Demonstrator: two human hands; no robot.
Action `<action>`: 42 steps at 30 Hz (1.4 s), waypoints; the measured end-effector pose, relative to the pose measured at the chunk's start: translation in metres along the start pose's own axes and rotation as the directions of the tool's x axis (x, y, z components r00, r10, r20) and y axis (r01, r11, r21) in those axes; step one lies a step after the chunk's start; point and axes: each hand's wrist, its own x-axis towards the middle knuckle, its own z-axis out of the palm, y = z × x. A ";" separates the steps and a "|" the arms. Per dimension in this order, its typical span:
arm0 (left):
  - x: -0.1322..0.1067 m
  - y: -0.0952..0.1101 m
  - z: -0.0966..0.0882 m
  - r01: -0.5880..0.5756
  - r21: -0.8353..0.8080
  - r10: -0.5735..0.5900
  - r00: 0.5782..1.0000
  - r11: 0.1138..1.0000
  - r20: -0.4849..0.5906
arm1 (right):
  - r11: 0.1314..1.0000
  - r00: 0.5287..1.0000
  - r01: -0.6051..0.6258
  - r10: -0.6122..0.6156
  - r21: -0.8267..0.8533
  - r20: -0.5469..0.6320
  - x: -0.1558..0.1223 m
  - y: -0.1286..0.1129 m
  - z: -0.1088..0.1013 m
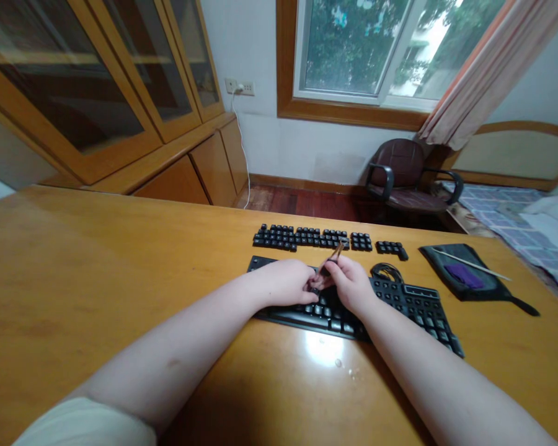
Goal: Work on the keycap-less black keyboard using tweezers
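Note:
A black keyboard (297,317) lies on the desk under both hands, with keys in its lower rows and bare sockets along parts of its upper rows and right block. My left hand (286,282) rests over its left half, fingers bent and thumb low by the keys; whatever sits between the fingertips is too small to make out. Close beside it, my right hand (353,285) is closed around a thin brown two-pronged tool (337,250), whose prongs point up and away. The tool's lower part is hidden by my fingers.
Loose black keycaps (274,236) stand in rows behind the keyboard, with smaller groups (390,248) to the right. A coiled cable (387,271) touches the keyboard's back. At right, a dark pouch (483,291) bears a purple cloth (465,276) and a thin stick (474,264).

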 end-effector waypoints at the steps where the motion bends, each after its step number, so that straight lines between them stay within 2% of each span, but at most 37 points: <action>1: 0.001 0.000 0.000 -0.002 -0.006 0.002 1.000 1.000 -0.029 | 0.999 1.000 -0.014 0.015 0.046 -0.018 0.001 0.002 0.000; 4: 0.005 -0.005 0.004 0.001 -0.047 -0.008 0.988 0.999 -0.154 | 0.989 0.993 0.008 0.010 0.148 -0.118 0.003 0.002 0.000; 7: 0.012 -0.012 0.010 -0.015 -0.197 -0.047 0.951 0.980 -0.307 | 0.982 0.969 0.085 -0.042 0.170 -0.242 0.004 0.000 0.000; 9: 0.017 -0.016 0.015 -0.050 -0.320 -0.082 0.919 0.946 -0.387 | 0.979 0.959 0.114 -0.064 0.169 -0.276 0.005 -0.002 0.000; 13: 0.023 -0.022 0.022 -0.116 -0.513 -0.146 0.885 0.851 -0.443 | 0.963 0.961 0.102 -0.031 0.248 -0.275 0.006 0.000 0.001; 15: 0.023 -0.023 0.023 -0.142 -0.493 -0.132 0.867 0.858 -0.481 | 0.950 0.966 0.095 -0.015 0.298 -0.258 0.007 0.003 0.000; 21: 0.019 -0.021 0.023 -0.172 -0.242 -0.001 0.813 0.955 -0.582 | 0.948 0.972 0.058 0.018 0.312 -0.233 0.007 0.006 0.000; 24: 0.020 -0.021 0.023 -0.178 -0.193 0.029 0.802 0.965 -0.597 | 0.962 0.974 0.034 0.029 0.271 -0.225 0.006 0.005 0.003; 29: 0.021 -0.023 0.021 -0.150 -0.227 0.006 0.846 0.962 -0.533 | 0.966 0.970 0.023 0.041 0.258 -0.240 0.005 0.003 0.006; 36: 0.020 -0.021 0.020 -0.111 -0.145 0.024 0.866 0.983 -0.499 | 0.952 0.962 0.009 0.076 0.307 -0.264 0.006 -0.001 0.006; 39: 0.022 -0.022 0.022 -0.090 -0.221 -0.037 0.858 0.971 -0.512 | 0.950 0.959 0.024 0.066 0.311 -0.274 0.005 -0.001 0.006; 42: 0.025 -0.025 0.025 -0.098 -0.379 -0.122 0.848 0.920 -0.515 | 0.955 0.963 0.042 0.040 0.292 -0.268 0.005 0.000 0.005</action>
